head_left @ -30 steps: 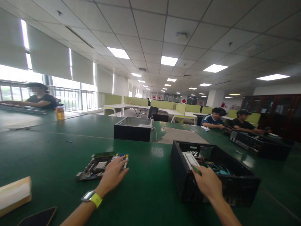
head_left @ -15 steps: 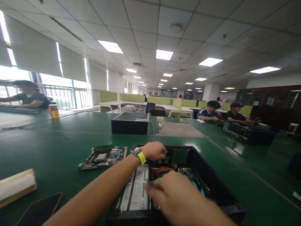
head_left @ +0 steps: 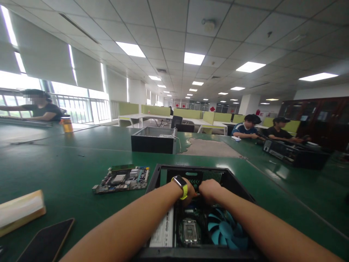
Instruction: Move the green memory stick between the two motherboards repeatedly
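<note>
Blue fan [head_left: 225, 230] inside black computer case [head_left: 191, 253]

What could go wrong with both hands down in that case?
The right forearm partly hides the blue fan inside the black case; it might catch a blade.
The metal-framed socket lies uncovered between the forearms; a slip of the left hand or right hand could damage it.
The loose board sits left of the case; the left forearm might knock it.
</note>
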`<move>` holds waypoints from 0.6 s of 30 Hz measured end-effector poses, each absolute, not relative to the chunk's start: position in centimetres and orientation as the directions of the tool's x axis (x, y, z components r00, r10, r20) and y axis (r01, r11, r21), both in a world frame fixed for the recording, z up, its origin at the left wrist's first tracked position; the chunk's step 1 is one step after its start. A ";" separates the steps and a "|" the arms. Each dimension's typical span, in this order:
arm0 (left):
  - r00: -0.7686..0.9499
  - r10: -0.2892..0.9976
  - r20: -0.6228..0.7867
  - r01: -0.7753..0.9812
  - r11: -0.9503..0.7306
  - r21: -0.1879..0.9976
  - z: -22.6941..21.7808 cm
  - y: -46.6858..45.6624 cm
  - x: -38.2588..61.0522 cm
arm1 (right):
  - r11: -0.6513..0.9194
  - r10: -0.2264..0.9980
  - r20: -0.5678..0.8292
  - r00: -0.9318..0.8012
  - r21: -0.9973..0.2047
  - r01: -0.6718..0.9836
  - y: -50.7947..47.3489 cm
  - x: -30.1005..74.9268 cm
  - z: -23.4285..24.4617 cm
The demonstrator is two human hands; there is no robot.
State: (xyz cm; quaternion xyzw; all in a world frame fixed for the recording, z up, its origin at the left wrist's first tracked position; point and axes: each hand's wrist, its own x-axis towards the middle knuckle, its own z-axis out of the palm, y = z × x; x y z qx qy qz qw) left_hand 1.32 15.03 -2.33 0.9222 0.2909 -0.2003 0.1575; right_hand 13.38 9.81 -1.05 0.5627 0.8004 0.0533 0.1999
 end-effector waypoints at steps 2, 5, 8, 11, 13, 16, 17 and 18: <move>0.683 0.471 -0.559 0.620 -0.778 0.101 -2.3 15.3 1.4 | 0.348 0.932 -0.221 -0.288 0.326 0.879 9.8 13.7 -0.8; 0.627 0.467 -0.623 0.623 -0.781 0.042 -2.1 15.4 1.5 | 0.315 0.947 -0.167 -0.274 0.330 0.890 9.8 14.4 -0.5; 0.586 0.462 -0.666 0.636 -0.772 0.024 -1.9 15.2 1.5 | 0.308 0.950 -0.149 -0.273 0.322 0.895 9.9 14.9 -0.7; 0.558 0.460 -0.691 0.656 -0.755 0.027 -1.6 14.8 1.4 | 0.313 0.948 -0.163 -0.275 0.300 0.901 10.0 15.1 -1.0; 0.565 0.461 -0.685 0.654 -0.756 0.030 -1.5 14.7 1.3 | 0.310 0.947 -0.177 -0.269 0.280 0.908 10.0 15.1 -1.2; 0.572 0.472 -0.671 0.668 -0.742 0.048 -1.7 14.7 1.1 | 0.295 0.948 -0.196 -0.249 0.262 0.919 10.0 15.2 -1.3; 0.581 0.481 -0.657 0.679 -0.731 0.065 -1.8 14.7 1.0 | 0.288 0.950 -0.199 -0.241 0.263 0.921 10.0 15.2 -1.4; 0.600 0.491 -0.632 0.685 -0.723 0.089 -2.0 14.8 0.9 | 0.284 0.951 -0.197 -0.237 0.265 0.921 10.0 15.1 -1.4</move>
